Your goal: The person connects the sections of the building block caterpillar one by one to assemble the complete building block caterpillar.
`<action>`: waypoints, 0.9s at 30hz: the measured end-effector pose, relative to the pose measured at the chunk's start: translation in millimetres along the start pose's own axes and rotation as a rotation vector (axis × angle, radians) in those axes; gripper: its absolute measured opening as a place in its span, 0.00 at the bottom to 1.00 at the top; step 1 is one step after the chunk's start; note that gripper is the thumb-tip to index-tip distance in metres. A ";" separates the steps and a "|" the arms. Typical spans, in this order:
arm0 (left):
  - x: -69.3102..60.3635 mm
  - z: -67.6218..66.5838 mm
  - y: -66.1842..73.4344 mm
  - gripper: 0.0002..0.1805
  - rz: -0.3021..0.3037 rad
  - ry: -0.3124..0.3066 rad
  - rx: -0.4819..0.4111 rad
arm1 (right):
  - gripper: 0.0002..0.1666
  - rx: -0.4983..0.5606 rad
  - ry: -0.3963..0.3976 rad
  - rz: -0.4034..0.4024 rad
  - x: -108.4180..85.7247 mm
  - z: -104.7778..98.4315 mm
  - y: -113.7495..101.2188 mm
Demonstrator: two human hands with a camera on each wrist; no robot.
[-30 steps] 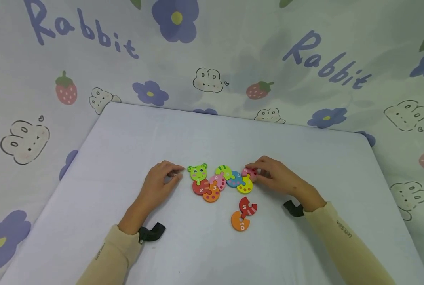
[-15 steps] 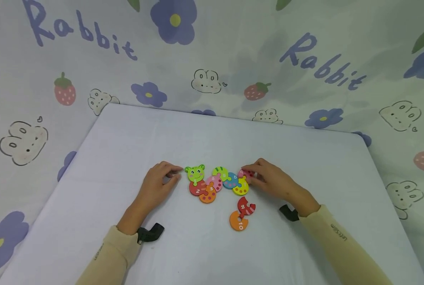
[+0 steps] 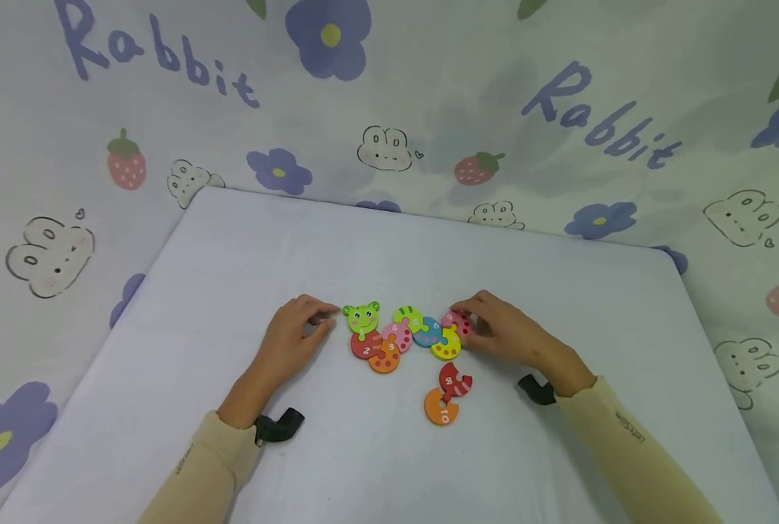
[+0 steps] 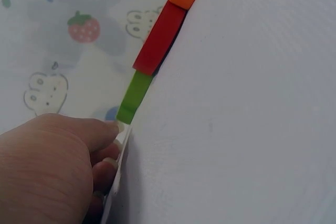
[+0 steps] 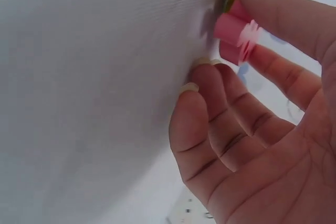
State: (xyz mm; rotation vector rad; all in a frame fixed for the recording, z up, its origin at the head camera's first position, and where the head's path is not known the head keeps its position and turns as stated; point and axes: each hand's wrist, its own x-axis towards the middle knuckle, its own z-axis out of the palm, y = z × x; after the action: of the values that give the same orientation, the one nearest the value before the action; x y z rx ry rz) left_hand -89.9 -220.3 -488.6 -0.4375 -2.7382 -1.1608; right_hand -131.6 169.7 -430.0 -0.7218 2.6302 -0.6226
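Note:
A chain of colourful numbered caterpillar puzzle pieces lies on the table in the head view. At its left end is the green caterpillar head piece. My left hand rests beside it, fingers relaxed, index fingertip at the piece's edge; whether it touches is hard to tell. The right hand pinches the pink 9 piece between thumb and index finger, against the yellow piece. Its other fingers curl loosely near the cloth. Nearer to me, a red 8 piece is joined to an orange 10 piece.
White cloth covers the table. A black strap end sticks out at the left wrist and another black piece at the right. Behind the table hangs a curtain printed with rabbits, flowers and strawberries.
The right hand and the yellow and pink pieces have shifted slightly toward me, and the chain sits a touch further left. The left hand and the 8 and 10 pieces stay put.

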 end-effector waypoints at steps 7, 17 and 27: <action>-1.1 -0.5 -1.2 0.12 0.002 0.007 0.000 | 0.34 -0.090 0.000 -0.011 1.4 -5.6 -16.1; 1.1 -0.3 -1.4 0.13 0.003 0.003 0.000 | 0.35 -0.084 -0.026 0.025 3.0 -5.5 -11.6; 0.5 -0.8 2.4 0.12 -0.027 0.003 -0.003 | 0.35 0.012 -0.033 0.016 3.8 -5.5 -3.9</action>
State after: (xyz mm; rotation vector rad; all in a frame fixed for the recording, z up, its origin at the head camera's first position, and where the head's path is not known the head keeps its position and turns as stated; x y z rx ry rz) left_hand -89.6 -219.2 -486.3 -0.3997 -2.7483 -1.1717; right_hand -135.5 166.4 -424.3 -0.7006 2.5974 -0.6156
